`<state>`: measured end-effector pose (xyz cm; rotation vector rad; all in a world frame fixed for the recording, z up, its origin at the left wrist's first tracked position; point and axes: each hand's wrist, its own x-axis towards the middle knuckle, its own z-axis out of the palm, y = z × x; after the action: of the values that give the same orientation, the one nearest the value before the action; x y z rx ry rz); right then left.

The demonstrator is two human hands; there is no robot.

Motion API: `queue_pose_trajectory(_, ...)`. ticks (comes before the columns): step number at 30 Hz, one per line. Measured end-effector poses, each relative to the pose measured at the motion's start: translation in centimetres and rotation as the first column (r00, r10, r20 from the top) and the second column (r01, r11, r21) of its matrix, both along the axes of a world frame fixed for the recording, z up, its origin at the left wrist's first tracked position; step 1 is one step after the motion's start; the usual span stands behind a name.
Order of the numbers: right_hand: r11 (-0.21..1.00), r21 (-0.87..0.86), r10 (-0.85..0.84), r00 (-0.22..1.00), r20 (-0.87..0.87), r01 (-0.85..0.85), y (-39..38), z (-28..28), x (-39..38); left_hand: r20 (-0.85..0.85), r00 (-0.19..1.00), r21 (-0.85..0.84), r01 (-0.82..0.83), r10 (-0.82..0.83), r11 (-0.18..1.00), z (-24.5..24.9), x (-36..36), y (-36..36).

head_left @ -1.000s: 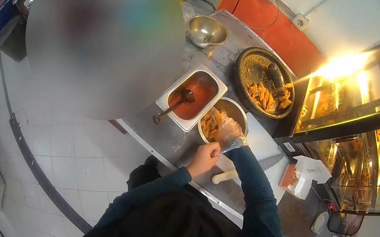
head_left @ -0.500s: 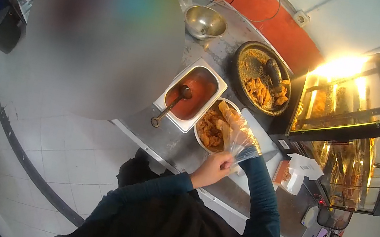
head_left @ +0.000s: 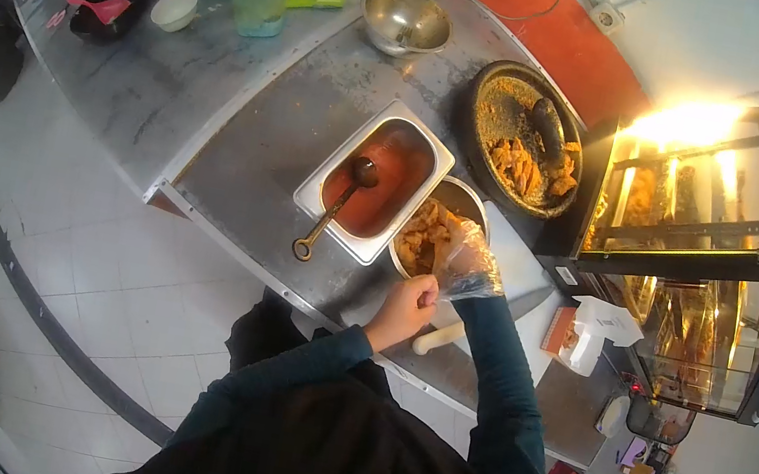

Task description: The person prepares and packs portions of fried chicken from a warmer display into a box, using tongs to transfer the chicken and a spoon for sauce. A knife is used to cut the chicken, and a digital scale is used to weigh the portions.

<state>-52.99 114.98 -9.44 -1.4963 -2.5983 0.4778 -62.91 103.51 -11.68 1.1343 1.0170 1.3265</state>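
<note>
The right hand, wrapped in a clear plastic glove, was down at the near edge of a round steel bowl of fried pieces. Its fingers were bent over the food, but the crumpled plastic hid whether they gripped any of it. The left hand sat just at 7 o'clock of the right, thumb and fingers pinched on the glove's loose cuff at the wrist.

The bowl stood on a steel counter. Close against it at 10 o'clock was a rectangular steel pan of red sauce, and a ladle lay in the sauce with its handle pointing to 7 o'clock. At 1 o'clock of the bowl sat a dark stone mortar holding a pestle and more fried pieces. Farther off at 11 o'clock stood a steel mixing bowl.

A lit glass display case rose at 3 o'clock. A pale wooden handle lay just at 5 o'clock of the left hand, and a small paper box rested at 3 o'clock of that hand, near the case
</note>
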Motion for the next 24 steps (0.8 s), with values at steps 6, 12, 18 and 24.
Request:
queue_pose_trajectory(6,0.982,0.154,0.099,0.991,0.095,-0.113,-2.0,4.0,-1.9,0.129,0.978,-0.022,0.171,-0.166,0.985,3.0,0.0,-2.2)
queue_pose_trajectory(12,0.989,0.145,-0.002,0.983,0.184,-0.025,-1.5,-0.3,-4.6,0.031,0.999,-0.01,0.025,-0.025,1.0,-0.1,0.2,-1.4)
queue_pose_trajectory(18,0.978,0.161,0.089,0.963,0.256,-0.134,-0.3,-0.4,-2.9,-0.017,0.999,0.022,-0.029,0.029,0.999,-0.9,0.6,-1.6)
queue_pose_trajectory(24,0.976,0.204,0.061,0.993,0.098,-0.08,-0.6,0.3,-2.1,0.08,0.997,-0.071,-0.017,0.023,0.997,-0.7,0.1,-0.5)
